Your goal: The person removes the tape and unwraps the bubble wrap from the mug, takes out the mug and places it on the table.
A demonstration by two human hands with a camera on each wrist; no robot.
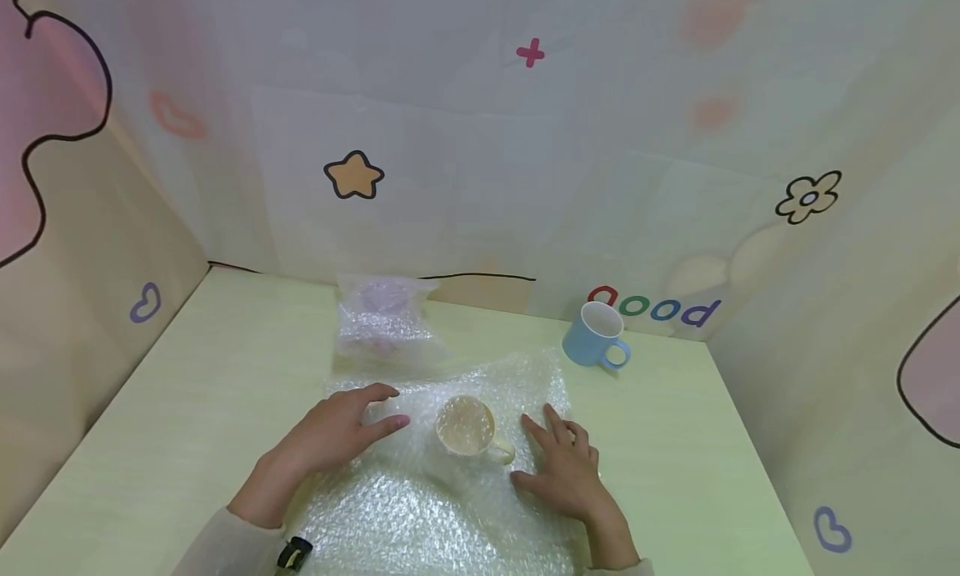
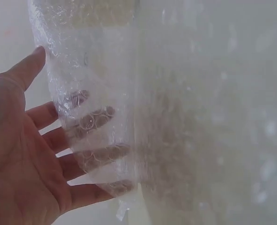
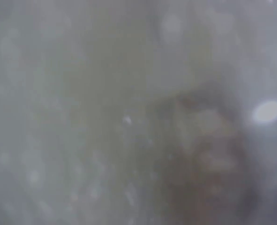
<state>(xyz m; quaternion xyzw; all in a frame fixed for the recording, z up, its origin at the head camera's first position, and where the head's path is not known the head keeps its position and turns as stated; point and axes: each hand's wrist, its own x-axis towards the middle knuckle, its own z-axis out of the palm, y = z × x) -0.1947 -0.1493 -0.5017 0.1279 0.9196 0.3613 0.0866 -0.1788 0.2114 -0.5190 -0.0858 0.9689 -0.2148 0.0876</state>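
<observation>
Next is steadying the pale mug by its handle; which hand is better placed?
Right, probably. The pale mug has its handle turned toward the right hand, whose thumb is close; the left hand is on the opposite side. I can't tell whether bubble wrap covers the handle.

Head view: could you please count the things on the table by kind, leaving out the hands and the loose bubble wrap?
Recognisable mugs: 2 (cream mug, blue mug)
Wrapped bundle: 1 (contents unclear)
Total: 3
</observation>
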